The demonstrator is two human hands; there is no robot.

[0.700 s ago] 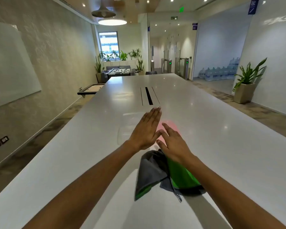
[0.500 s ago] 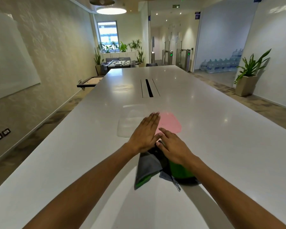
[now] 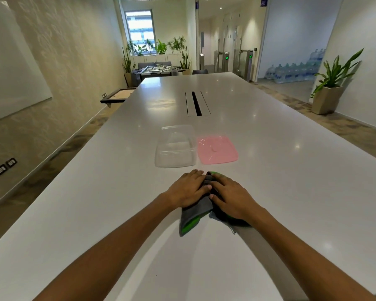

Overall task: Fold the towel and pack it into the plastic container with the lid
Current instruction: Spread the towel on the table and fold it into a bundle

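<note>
A grey and green towel [image 3: 192, 216] lies bunched on the white table [image 3: 96, 203] in front of me. My left hand [image 3: 188, 189] rests on its left part with fingers curled over the cloth. My right hand [image 3: 230, 196] presses on its right part, gripping the fabric. Beyond the hands stands a clear plastic container [image 3: 175, 146], with nothing in it. A pink lid [image 3: 217, 149] lies flat beside the container on its right. Much of the towel is hidden under my hands.
A dark cable slot [image 3: 197, 103] runs along the table's middle farther back. The table's left edge drops to the floor beside a patterned wall. A potted plant [image 3: 331, 83] stands at the right, off the table.
Both hands drew back toward me from over the container and lid and now grip the towel. The view tilted down, so the container and lid show fully.
</note>
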